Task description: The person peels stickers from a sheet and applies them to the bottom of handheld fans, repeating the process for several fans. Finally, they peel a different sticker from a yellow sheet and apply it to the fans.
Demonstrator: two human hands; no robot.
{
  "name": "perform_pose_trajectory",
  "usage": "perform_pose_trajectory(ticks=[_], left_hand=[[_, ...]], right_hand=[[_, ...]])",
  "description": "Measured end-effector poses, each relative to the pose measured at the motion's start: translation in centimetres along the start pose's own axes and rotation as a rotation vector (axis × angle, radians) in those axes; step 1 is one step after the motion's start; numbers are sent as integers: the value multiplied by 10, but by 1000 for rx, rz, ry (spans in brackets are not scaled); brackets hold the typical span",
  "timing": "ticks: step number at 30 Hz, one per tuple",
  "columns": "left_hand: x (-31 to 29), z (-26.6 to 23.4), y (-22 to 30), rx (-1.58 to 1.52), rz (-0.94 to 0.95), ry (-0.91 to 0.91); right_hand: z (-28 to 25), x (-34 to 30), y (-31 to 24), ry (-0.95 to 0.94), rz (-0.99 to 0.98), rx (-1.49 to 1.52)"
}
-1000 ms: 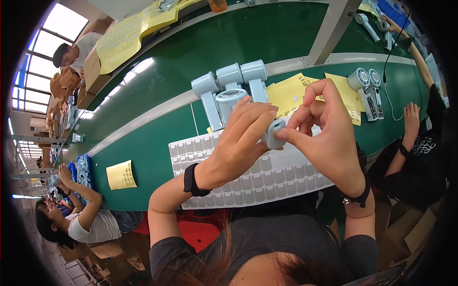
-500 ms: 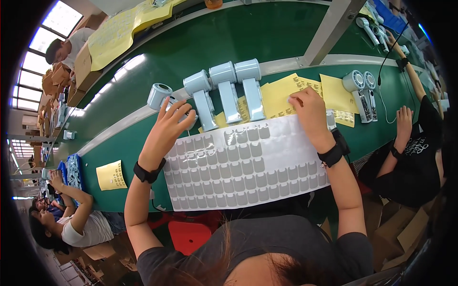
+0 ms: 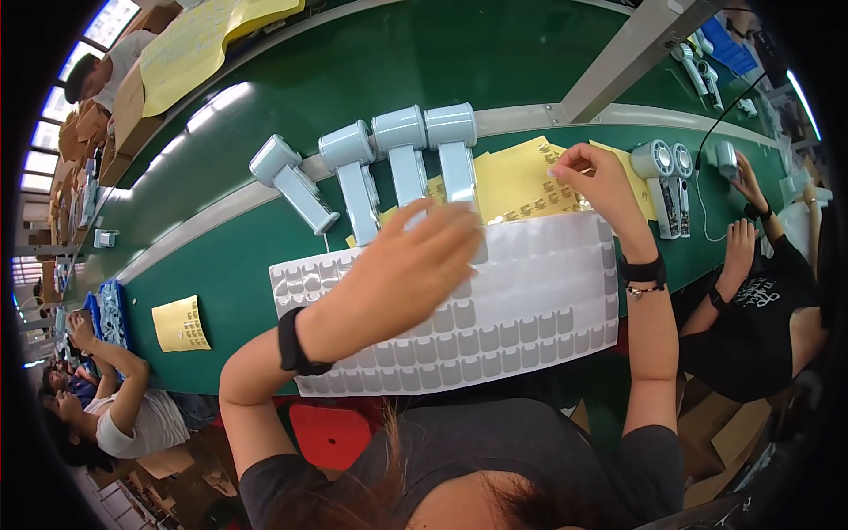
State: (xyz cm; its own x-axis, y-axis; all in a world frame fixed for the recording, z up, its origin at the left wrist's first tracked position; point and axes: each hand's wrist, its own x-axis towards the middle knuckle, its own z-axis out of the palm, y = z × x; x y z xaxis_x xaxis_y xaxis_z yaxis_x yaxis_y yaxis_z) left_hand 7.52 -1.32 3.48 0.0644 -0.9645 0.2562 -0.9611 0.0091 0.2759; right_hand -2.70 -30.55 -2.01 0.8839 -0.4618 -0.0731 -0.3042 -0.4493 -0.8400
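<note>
A white sheet (image 3: 548, 265) with rows of grey rounded stickers lies in front of me. Over its left half hangs my left hand (image 3: 415, 265), smeared by motion, so its fingers do not show clearly. At the sheet's far edge my right hand (image 3: 601, 181) is pinched, with a small pale bit at its fingertips that I cannot make out. Beneath that pinch lie yellow sticker sheets (image 3: 517, 181). Beyond my left hand, several light blue devices like handheld fans lie in a row; the leftmost fan (image 3: 296, 185) is tilted, beside another fan (image 3: 353, 177).
Two more fans (image 3: 658, 172) lie to the right, near a cable and a co-worker's hand (image 3: 740, 243). A small yellow sheet (image 3: 181, 324) lies on the green table (image 3: 221, 256) at left. A metal post (image 3: 618, 66) rises beyond the yellow sheets.
My left hand has left the leftmost fan and swung right, over the sticker sheet. That fan now lies with its handle toward me. My right hand stays pinched near the yellow sheets.
</note>
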Motion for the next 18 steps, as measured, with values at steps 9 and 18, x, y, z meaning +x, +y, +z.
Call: perform_pose_trajectory(ticks=[9,18], left_hand=[[47,62,1,70,-21,-92],[45,68,-1,-36,-100,-210]], right_hand=[[8,-6,10,-171,-78,-198],[6,-22,3,-164,-137,36]])
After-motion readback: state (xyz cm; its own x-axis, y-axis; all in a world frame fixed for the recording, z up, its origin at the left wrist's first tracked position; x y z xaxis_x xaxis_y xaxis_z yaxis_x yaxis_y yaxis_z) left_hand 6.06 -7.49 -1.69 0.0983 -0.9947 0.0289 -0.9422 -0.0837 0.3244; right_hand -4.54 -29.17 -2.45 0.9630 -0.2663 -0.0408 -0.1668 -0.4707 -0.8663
